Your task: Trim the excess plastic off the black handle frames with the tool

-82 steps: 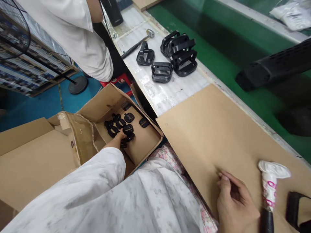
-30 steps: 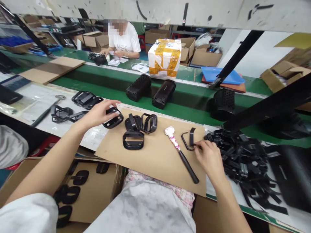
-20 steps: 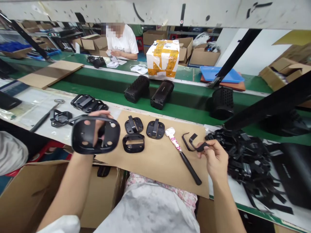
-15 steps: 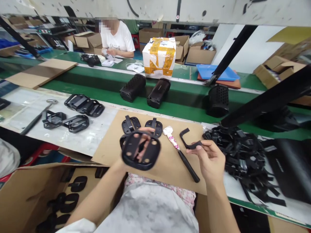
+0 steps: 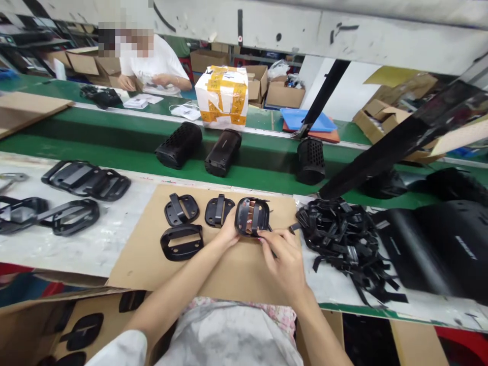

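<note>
My left hand (image 5: 229,229) is closed on a black rounded plastic plate (image 5: 241,217) with a long slot, holding it tilted up above the cardboard sheet. Across the plate's slot lies a black bent strip (image 5: 256,217). My right hand (image 5: 284,254) pinches the strip's lower end at the plate's bottom edge; the fingertips partly cover it. To the left on the cardboard are two similar plates with strips across them, a far-left plate (image 5: 182,209) and a middle plate (image 5: 220,210). Nearer to me sits another slotted plate (image 5: 182,243).
A heap of black bent strips (image 5: 343,234) lies right of the cardboard sheet (image 5: 152,274). Black frames (image 5: 86,179) and a metal hammer head (image 5: 13,177) are at left. Black housings (image 5: 223,152) stand on the green belt (image 5: 133,165). Below left, an open carton (image 5: 99,310) holds black parts. A co-worker (image 5: 152,66) sits opposite.
My hands have come together: the strip in my right hand is now at the plate in my left. The plate has moved right and forward. The wrapped hammer is now hidden. The view has shifted right.
</note>
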